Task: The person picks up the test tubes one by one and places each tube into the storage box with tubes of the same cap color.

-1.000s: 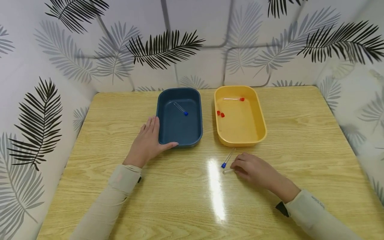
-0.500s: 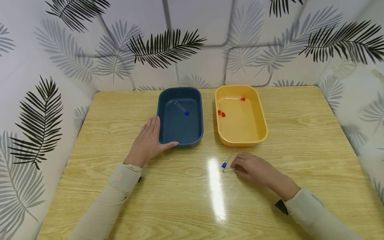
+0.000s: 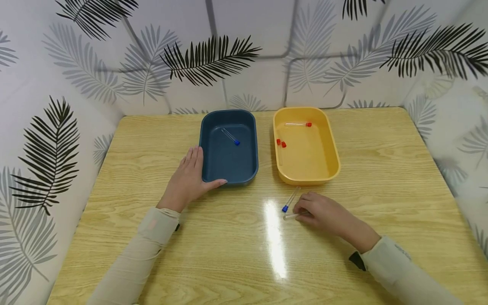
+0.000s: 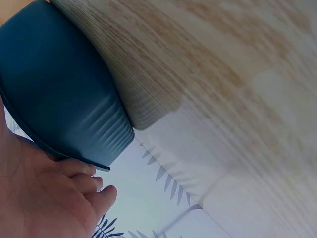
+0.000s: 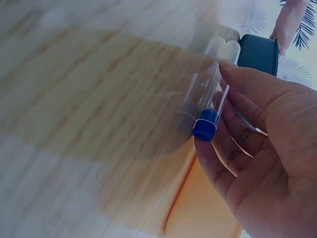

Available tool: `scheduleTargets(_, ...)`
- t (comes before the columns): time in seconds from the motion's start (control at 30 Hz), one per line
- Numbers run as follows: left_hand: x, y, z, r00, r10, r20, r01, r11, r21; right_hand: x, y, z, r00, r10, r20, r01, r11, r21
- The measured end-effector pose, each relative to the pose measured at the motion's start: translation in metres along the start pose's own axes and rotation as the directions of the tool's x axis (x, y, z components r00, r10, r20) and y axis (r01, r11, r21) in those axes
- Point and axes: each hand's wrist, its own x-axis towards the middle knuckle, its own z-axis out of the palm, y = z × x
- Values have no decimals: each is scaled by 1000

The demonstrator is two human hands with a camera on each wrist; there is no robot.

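My left hand (image 3: 187, 180) rests against the dark blue bin (image 3: 249, 180), fingers straight along its left side and thumb on the front rim. A clear test tube with a blue cap (image 3: 230, 137) lies inside that bin. In front of the yellow bin, my right hand (image 3: 324, 216) pinches a test tube (image 3: 291, 216) low over the table between thumb and fingers. Its blue cap (image 5: 204, 129) shows in the right wrist view, near the fingertips. Just left of this hand, another blue-capped test tube (image 3: 291, 200) lies slanted on the table.
The yellow bin (image 3: 324, 176) stands right of the blue one, a gap between them. Inside it are a red-capped tube (image 3: 299, 124) and two more red caps (image 3: 281, 143), their tubes hardly visible. Patterned cloth (image 3: 248, 46) rises behind the wooden table (image 3: 213, 250).
The right hand's fingers have shifted slightly on the tube, and more of its length shows between thumb and fingers. The left hand and both bins stay in place.
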Motion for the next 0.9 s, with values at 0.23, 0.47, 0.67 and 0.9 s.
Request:
scheduleTargets(0.23, 1, 0, 1, 1000, -5, 2, 5, 1000, -2, 1, 0, 0, 1000, 13, 2, -14, 1000, 12)
scheduleTargets(0.47, 1, 0, 0, 1000, -7, 4, 7, 1000, -7, 1, 1, 0, 999, 41, 35, -42, 999, 26)
scheduleTargets(0.67, 0, -1, 0, 1000, -3, 3, 3, 1000, -4, 1, 0, -3, 997, 62, 52, -66, 995, 69)
scheduleTargets(0.9, 1, -2, 2, 1000, -9, 3, 9, 1000, -16, 2, 2, -19, 989, 131, 70, -141, 976, 164)
